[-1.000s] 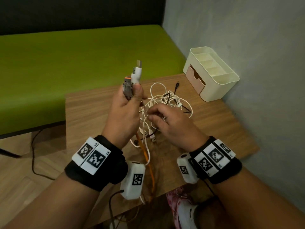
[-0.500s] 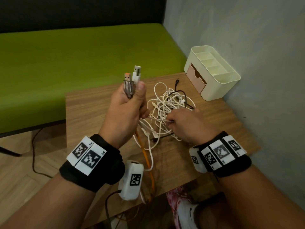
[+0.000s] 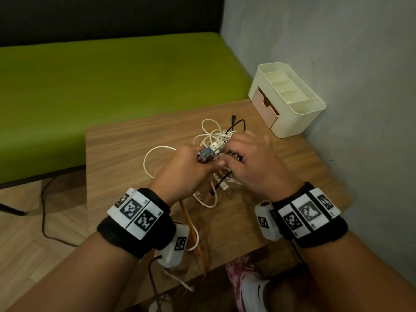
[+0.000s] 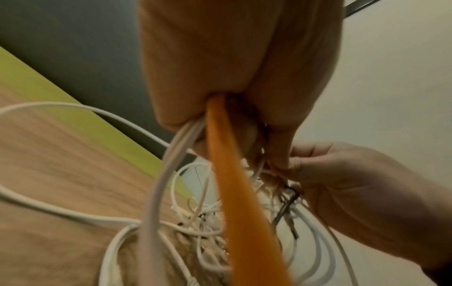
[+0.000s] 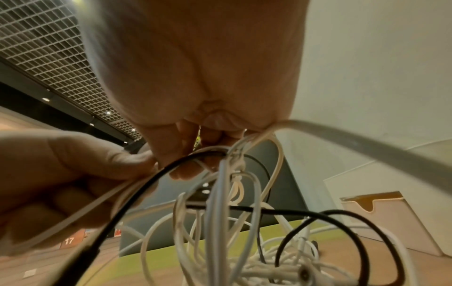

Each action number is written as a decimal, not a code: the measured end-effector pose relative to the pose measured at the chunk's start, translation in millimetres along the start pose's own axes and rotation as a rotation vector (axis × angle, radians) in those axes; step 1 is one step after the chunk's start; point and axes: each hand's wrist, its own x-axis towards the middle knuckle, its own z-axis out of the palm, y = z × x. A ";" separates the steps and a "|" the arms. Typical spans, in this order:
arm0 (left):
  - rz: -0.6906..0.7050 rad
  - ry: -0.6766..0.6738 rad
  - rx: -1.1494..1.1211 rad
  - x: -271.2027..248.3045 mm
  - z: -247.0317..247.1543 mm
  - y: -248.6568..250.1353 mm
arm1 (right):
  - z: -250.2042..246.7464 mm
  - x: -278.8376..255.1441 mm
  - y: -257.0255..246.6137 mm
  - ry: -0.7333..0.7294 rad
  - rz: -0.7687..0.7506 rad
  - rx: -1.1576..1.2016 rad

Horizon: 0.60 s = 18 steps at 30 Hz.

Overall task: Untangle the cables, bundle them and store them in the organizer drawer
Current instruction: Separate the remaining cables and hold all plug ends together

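Observation:
A tangle of white cables (image 3: 213,136) with a black cable (image 3: 238,123) running through it lies mid-table. My left hand (image 3: 202,161) grips a bunch of cable ends, with a grey plug (image 3: 205,153) and a white plug (image 3: 216,145) sticking out of the fist. An orange cable (image 4: 234,193) and a white cable (image 4: 159,193) trail down from that fist. My right hand (image 3: 234,154) is against the left hand, fingers curled into the tangle and pinching white strands (image 5: 234,154). The black cable (image 5: 146,185) crosses just under them. Its fingertips are hidden in the head view.
A cream organizer (image 3: 292,118) with a shut pink drawer (image 3: 264,106) stands at the table's far right corner by the grey wall. The wooden table (image 3: 126,154) borders a green bench (image 3: 112,86). The orange cable (image 3: 191,226) hangs over the near edge.
My left hand has come down from its raised position and moved right, bringing the plugs to the tangle. My right hand has shifted forward to meet it.

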 end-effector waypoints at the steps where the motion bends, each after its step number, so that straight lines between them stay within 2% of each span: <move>1: 0.012 0.000 0.021 0.2 -1.0 0.3 | 0.0 -0.7 0.2 0.004 -0.006 -0.002; 3: 0.040 0.019 0.063 -2.5 -2.2 3.8 | 1.3 -0.6 0.5 -0.024 0.007 -0.037; 5: 0.044 0.055 -0.033 -6.4 -6.6 10.9 | 4.6 0.1 2.3 -0.117 0.078 -0.122; 8: 0.029 0.128 -0.584 -8.5 -29.9 21.8 | 8.2 0.5 17.5 -0.239 0.251 -0.217; 10: 0.037 0.118 -0.791 -9.0 -46.2 21.6 | 8.2 1.7 25.8 -0.238 0.315 -0.252; 13: -0.026 0.103 -0.795 -9.2 -51.7 10.8 | 6.3 6.5 24.8 -0.219 0.330 -0.210; 18: -0.171 0.129 -0.550 -5.9 -45.1 -5.0 | -4.8 6.5 22.6 -0.082 0.282 0.066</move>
